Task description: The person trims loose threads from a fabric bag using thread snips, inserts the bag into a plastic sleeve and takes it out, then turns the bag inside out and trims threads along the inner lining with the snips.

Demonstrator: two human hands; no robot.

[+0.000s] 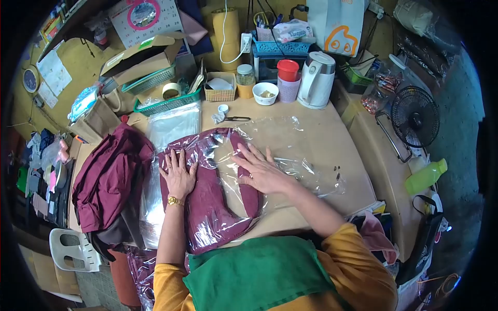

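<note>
A folded maroon garment (207,212) lies inside a clear plastic bag (303,179) on the brown tabletop. My left hand (179,175) rests flat on the left part of the bagged garment, fingers spread, with a gold watch on the wrist. Spread over the garment's narrow right-hand strip, my right hand (263,171) presses on the plastic. The bag's loose part reaches to the right, past my right forearm. Left of the garment are a stack of clear plastic bags (174,127) and a heap of maroon clothing (114,179).
Along the back stand a green basket (168,105) with tape, a jar (245,82), a white bowl (265,94) and a white kettle (316,80). A small dark-handled tool (237,118) lies nearer. To the right are a black fan (416,118) and a green bottle (425,176).
</note>
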